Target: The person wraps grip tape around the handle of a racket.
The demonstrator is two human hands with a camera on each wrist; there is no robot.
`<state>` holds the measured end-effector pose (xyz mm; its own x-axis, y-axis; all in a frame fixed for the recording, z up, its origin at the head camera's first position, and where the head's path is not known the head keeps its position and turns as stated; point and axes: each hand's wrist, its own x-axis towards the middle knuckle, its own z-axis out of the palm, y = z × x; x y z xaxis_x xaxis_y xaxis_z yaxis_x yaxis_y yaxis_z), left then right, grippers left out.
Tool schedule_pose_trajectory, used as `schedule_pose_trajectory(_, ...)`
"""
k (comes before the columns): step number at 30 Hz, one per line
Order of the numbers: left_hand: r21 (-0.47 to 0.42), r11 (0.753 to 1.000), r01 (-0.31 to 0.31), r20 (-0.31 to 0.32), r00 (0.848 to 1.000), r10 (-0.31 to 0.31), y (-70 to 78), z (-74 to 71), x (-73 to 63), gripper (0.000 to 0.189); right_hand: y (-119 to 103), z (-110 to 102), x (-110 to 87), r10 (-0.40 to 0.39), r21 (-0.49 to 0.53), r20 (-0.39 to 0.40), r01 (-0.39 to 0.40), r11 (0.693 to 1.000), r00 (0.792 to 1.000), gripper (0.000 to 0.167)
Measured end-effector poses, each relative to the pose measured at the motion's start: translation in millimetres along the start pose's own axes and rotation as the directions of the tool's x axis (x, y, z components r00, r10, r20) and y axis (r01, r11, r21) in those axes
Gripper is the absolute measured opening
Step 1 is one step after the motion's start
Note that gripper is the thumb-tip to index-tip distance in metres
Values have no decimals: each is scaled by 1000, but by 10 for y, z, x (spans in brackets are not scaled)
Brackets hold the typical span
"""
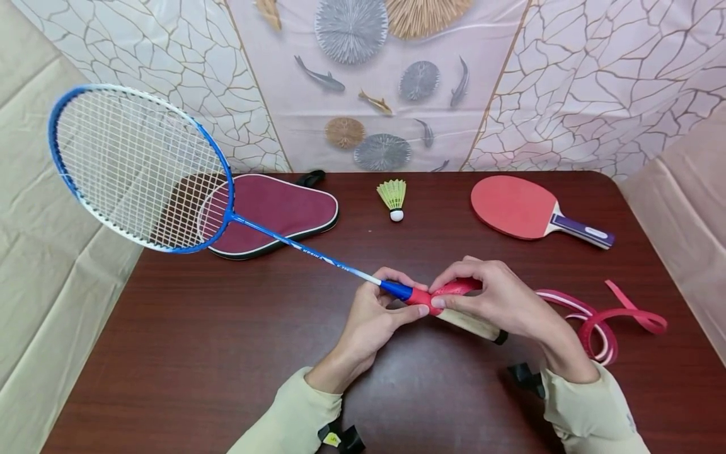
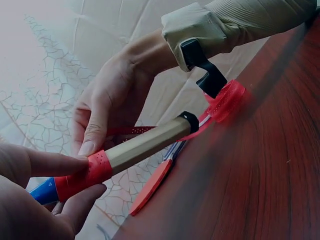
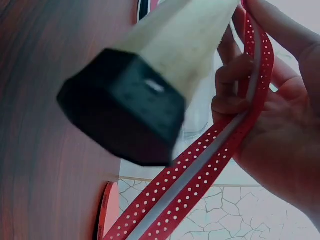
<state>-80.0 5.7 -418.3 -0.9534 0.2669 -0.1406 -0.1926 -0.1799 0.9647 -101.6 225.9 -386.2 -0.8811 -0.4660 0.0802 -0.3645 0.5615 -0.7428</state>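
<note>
A blue and white badminton racket (image 1: 306, 250) is held above the table, its head up at the left. My left hand (image 1: 365, 325) grips it near the blue cone, thumb and fingers around the top of the handle. Red perforated grip tape (image 2: 97, 167) is wrapped there, while the lower handle (image 2: 145, 145) shows bare, pale wood down to a black end cap (image 3: 125, 110). My right hand (image 1: 501, 299) pinches the tape against the handle just below the left fingertips. In the right wrist view, the tape's loose length (image 3: 200, 167) runs down past the palm, with a pale central stripe.
The tape's tail (image 1: 655, 323) lies in curls on the right of the brown table (image 1: 227, 353). Along the back are a maroon paddle case (image 1: 283, 202), a yellow shuttlecock (image 1: 392, 197) and a red table tennis paddle (image 1: 513, 205). Patterned cloth (image 1: 351, 94) hangs behind.
</note>
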Motion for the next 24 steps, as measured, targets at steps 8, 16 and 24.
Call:
schedule_pose_trajectory(8, 51, 998, 41, -13, 999, -41, -31, 20, -10, 34, 57, -20, 6, -38, 14, 189, 36, 999, 981, 14)
schedule_pose_trajectory(16, 87, 995, 41, -38, 999, -37, -35, 53, -23, 41, 40, 23, 13, -99, -42, 151, 107, 993, 984, 14)
schedule_pose_trajectory(24, 9, 997, 76, 6, 997, -76, -34, 107, -55, 35, 47, 76, 16, -140, -124, 70, 148, 981, 988, 15)
